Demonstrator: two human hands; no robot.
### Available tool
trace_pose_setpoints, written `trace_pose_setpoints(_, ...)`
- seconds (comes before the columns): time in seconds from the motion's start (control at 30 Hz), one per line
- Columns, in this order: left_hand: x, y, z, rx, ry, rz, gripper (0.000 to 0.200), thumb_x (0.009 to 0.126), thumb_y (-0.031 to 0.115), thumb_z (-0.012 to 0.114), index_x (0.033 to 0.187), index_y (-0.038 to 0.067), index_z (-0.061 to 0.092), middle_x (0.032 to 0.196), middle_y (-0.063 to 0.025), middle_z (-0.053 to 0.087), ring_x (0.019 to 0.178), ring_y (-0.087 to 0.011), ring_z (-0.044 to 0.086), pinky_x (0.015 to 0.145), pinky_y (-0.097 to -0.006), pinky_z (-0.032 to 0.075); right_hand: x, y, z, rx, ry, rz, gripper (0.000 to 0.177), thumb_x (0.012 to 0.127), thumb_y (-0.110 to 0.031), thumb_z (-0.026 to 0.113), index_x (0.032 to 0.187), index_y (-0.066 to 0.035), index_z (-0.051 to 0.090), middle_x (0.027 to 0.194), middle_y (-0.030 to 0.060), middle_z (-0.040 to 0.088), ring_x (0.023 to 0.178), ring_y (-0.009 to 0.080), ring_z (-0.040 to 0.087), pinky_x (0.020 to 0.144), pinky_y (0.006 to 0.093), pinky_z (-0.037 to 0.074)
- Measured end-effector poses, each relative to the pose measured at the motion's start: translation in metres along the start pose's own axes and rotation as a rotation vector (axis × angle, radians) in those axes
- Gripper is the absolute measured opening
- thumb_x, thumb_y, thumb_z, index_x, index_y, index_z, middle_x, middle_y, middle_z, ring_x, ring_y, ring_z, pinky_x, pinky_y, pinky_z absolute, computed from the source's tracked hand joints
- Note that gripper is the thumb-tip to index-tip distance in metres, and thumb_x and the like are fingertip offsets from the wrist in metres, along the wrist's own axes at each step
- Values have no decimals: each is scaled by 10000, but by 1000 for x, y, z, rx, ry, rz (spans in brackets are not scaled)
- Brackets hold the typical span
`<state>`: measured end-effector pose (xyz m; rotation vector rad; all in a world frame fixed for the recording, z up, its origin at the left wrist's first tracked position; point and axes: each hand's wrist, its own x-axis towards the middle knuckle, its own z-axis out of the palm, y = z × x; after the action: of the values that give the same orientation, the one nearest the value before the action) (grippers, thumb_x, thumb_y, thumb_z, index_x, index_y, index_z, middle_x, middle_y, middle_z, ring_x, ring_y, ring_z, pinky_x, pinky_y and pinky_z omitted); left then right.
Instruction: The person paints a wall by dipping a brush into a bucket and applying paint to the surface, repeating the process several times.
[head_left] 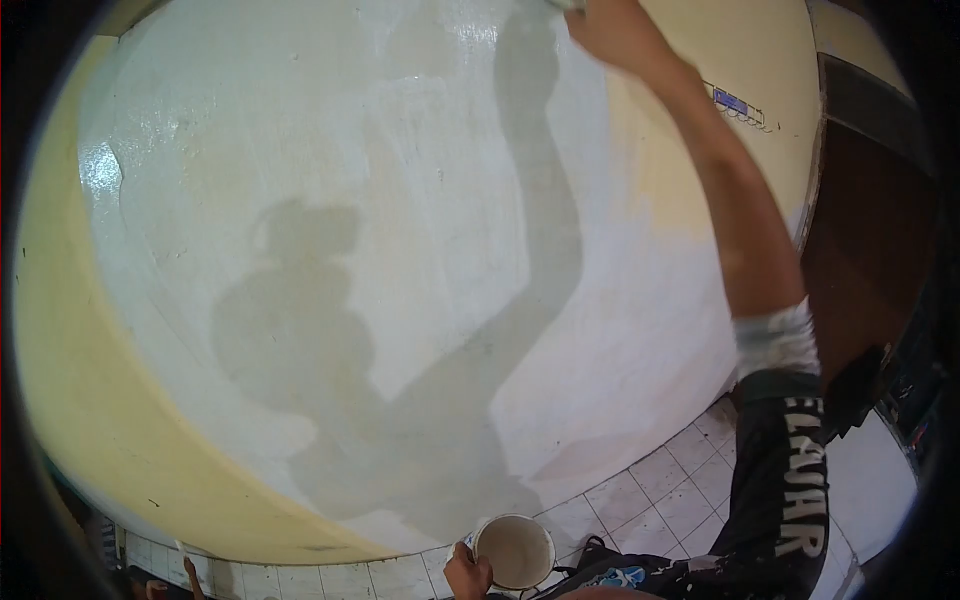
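Note:
My right hand (612,32) is raised at the top of the view, its fingers closed on a tool that is mostly cut off by the frame edge, against the wall (430,200). The wall is coated white over yellow and carries my shadow. Low in the view, my left hand (468,574) grips the rim of a round white bucket (515,553), held upright; its inside looks pale, and how much it holds is unclear.
A wire hook rack (738,103) hangs on the yellow wall at right, beside a dark doorway (870,240). White floor tiles (650,500) run below. At the bottom left, another person's hand (192,578) shows near a thin pale object.

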<state>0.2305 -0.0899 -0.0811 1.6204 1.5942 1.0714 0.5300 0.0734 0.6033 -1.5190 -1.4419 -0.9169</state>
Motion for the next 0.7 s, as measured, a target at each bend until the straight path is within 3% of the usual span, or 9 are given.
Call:
trace_pose_setpoints(0.03,2,-5,2,16,-19,-45,305,890,226,563,988,-62,574,636,-211,559,559,-319,544,503,-446,399,-26,24,21,39,143,-250,319,888,-156,584,1139,38,613,922,254,687,837,419,678,758,450,529)
trace_pose_setpoints(0.07,5,-3,2,15,-19,-42,305,890,226,563,988,-62,574,636,-211,559,559,-319,544,503,-446,399,-55,30,28,47,76,-236,329,895,-153,582,1160,41,581,955,301,661,879,447,661,781,484,520)
trace_pose_setpoints(0.27,17,-5,-3,75,-25,144,324,905,270,564,960,-49,553,612,-182,499,530,-281,427,487,-422,370,-203,43,29,160,-404,-8,219,887,-94,569,1071,18,608,858,285,659,854,457,650,765,526,510)
trace_pose_setpoints(0.33,28,7,-5,210,-88,22,215,717,193,646,762,23,524,640,-211,605,617,-448,616,595,-515,489,-231,46,22,182,-529,42,223,883,-73,572,1077,26,618,811,279,650,783,436,649,718,488,505)
trace_pose_setpoints(0.37,30,4,-2,214,-97,30,215,717,193,646,762,23,524,640,-211,605,617,-448,616,595,-515,489,-237,47,15,171,-622,109,262,884,-69,588,1122,33,628,798,272,649,729,418,649,684,457,500)
trace_pose_setpoints(0.47,36,0,4,160,-116,63,204,712,183,640,754,26,516,635,-200,603,600,-441,611,585,-508,485,-225,63,-1,144,-660,110,244,880,-78,585,1099,20,634,823,269,657,745,411,647,700,451,498)
trace_pose_setpoints(0.6,42,19,7,182,-151,83,197,714,174,636,752,28,509,628,-198,598,597,-438,610,579,-506,480,-157,85,-6,-6,-387,-9,229,876,-111,611,1074,-4,654,780,239,651,679,303,618,674,398,486)
trace_pose_setpoints(0.63,40,21,9,183,-153,82,194,714,170,634,753,27,509,628,-199,597,598,-439,610,579,-506,479,-137,93,-8,58,-301,-35,221,846,-168,619,972,7,667,895,219,698,846,418,668,781,453,527)
trace_pose_setpoints(0.7,38,24,12,179,-145,74,197,715,168,635,752,25,506,628,-200,597,597,-440,608,580,-507,479,-85,87,-25,96,-495,147,254,851,-209,639,1010,-15,683,889,181,716,764,369,681,725,425,535)
